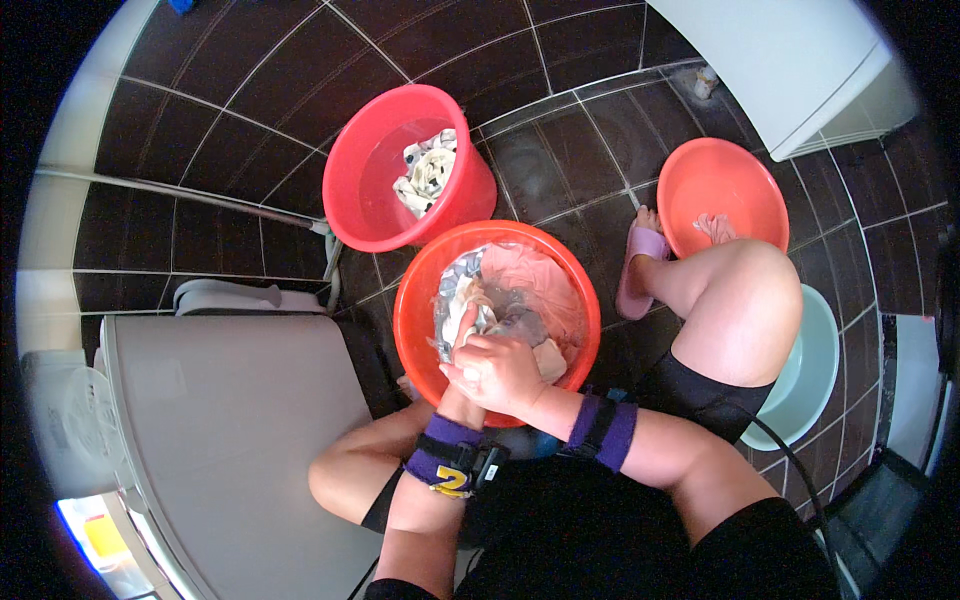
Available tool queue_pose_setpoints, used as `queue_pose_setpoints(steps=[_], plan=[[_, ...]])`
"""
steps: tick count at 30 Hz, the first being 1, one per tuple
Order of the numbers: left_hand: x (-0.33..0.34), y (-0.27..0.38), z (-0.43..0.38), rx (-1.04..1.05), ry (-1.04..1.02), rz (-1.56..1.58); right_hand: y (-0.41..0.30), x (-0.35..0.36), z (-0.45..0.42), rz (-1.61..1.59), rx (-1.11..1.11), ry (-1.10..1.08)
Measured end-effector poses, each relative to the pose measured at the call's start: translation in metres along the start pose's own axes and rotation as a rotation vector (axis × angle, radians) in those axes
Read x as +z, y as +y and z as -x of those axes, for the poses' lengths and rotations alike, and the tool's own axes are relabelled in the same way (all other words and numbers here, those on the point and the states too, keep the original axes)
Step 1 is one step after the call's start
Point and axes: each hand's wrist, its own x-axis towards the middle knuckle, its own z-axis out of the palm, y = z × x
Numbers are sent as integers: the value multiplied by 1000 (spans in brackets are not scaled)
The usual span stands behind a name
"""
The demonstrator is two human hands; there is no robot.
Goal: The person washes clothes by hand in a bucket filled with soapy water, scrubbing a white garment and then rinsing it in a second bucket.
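Observation:
My right hand (504, 369) is curled over my left hand (466, 328), both above the near left part of an orange-red basin (403, 300). One finger of my left hand points away from me along a white patterned cloth (454, 313). Whether either hand grips fabric is hidden by the overlapping fingers. Inside the basin, a wet pink cloth (536, 281) lies towards the far right, in water. A pale piece of fabric (550, 361) rests near the right wall of the basin, beside my right hand.
A deep pink tub (480, 180) beyond the basin holds water and spotted cream fabric (431, 174). To the right are an orange basin (720, 180) with a pink cloth and a pale green basin (817, 360). A grey-topped cabinet or appliance (240, 420) stands left; a white appliance (780, 60) stands far right.

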Motion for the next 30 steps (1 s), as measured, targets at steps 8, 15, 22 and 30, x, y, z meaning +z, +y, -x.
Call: queue_pose_setpoints(steps=[8,15,22,30], plan=[[41,-19,19,153,531,-113,50,-18,-1,-73,487,-196],[60,-38,29,397,449,-1355,77,-42,-16,-678,801,-317],[35,-60,4,189,264,-582,67,-64,-29,-420,557,-293],[-1,-36,-25,63,-48,380,-9,-61,3,82,107,-439]])
